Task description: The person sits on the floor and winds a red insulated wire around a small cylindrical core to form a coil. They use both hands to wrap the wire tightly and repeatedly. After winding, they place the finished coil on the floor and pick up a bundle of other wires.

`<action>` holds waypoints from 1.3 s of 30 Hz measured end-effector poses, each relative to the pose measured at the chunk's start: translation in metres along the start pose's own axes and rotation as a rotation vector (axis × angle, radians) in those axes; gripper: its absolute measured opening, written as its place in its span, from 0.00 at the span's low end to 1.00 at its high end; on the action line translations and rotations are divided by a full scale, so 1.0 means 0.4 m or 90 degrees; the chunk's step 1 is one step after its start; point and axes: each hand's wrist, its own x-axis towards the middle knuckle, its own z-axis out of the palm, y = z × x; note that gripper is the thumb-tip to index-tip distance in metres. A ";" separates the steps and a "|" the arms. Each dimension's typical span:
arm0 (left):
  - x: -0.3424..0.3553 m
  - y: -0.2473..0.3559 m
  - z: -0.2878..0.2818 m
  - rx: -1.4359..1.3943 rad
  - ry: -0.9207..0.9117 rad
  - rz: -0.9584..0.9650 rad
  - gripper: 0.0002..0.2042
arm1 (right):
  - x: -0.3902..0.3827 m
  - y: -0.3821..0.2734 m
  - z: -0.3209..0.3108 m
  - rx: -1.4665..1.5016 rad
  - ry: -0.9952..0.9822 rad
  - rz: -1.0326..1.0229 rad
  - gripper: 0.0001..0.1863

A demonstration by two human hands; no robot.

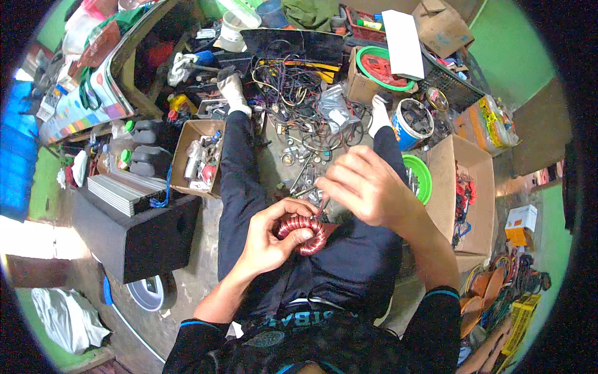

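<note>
My left hand (272, 238) grips a ring-shaped coil wound with reddish copper wire (303, 232), held over my lap between my dark-trousered legs. My right hand (364, 185) hovers just above and to the right of the coil, fingers pinched together at the coil's upper right edge, apparently on a wire end or a small tool; what it pinches is too small to tell. Both legs stretch forward, ending in white socks (235, 93).
A tangle of wires and small metal parts (299, 100) lies on the floor ahead. A cardboard box of parts (199, 156) sits to the left, a large open carton (467, 193) to the right, a green bowl (418, 177) and a bucket (412, 123) nearby. Black boxes (140, 237) stand at left.
</note>
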 end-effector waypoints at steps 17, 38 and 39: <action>0.012 0.002 0.002 0.009 0.096 -0.004 0.12 | -0.010 -0.032 -0.099 -0.111 0.019 -0.034 0.16; 0.042 0.061 0.035 0.013 0.207 0.076 0.13 | -0.027 -0.220 0.063 0.164 0.136 0.282 0.09; 0.045 0.063 0.028 0.048 0.207 0.058 0.15 | -0.023 -0.222 0.057 0.170 0.123 0.292 0.09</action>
